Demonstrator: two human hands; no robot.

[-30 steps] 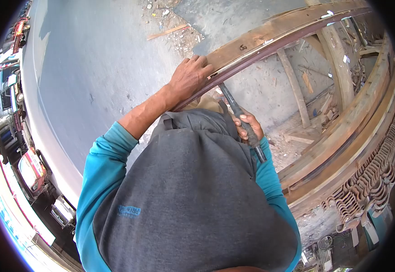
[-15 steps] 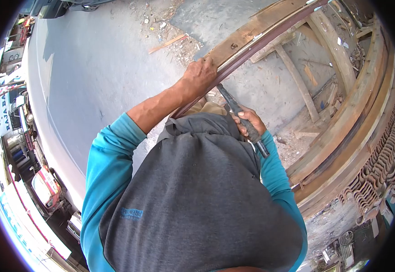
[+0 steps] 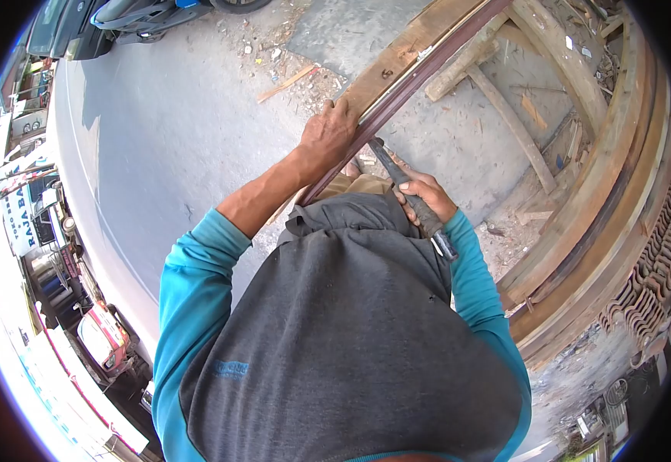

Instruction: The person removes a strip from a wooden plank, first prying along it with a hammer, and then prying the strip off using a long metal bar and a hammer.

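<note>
A long wooden plank (image 3: 406, 58) with a maroon-painted edge strip (image 3: 420, 75) runs diagonally from the upper right down to my lap. My left hand (image 3: 329, 132) grips its near end, fingers curled over the top face. Below the maroon edge, my right hand (image 3: 426, 197) is wrapped round a dark bar-like tool (image 3: 388, 164) with a thick, rough grip. The tool's narrow black end is close beneath the plank; whether it touches cannot be seen. Its shiny metal end points back towards my right forearm. The exact kind of tool is unclear.
Long timbers (image 3: 582, 231) lie to the right, beside stacked roof tiles (image 3: 647, 281). Rough wooden props (image 3: 516, 127) stand beyond my right hand. Wood chips and rubble (image 3: 293, 73) litter the concrete. A motorcycle (image 3: 147, 17) is at the top left, a road (image 3: 108, 200) along the left.
My view has turned slightly, bringing more of the motorcycle into sight. Both hands keep their grips; the tool has shifted little against the plank.
</note>
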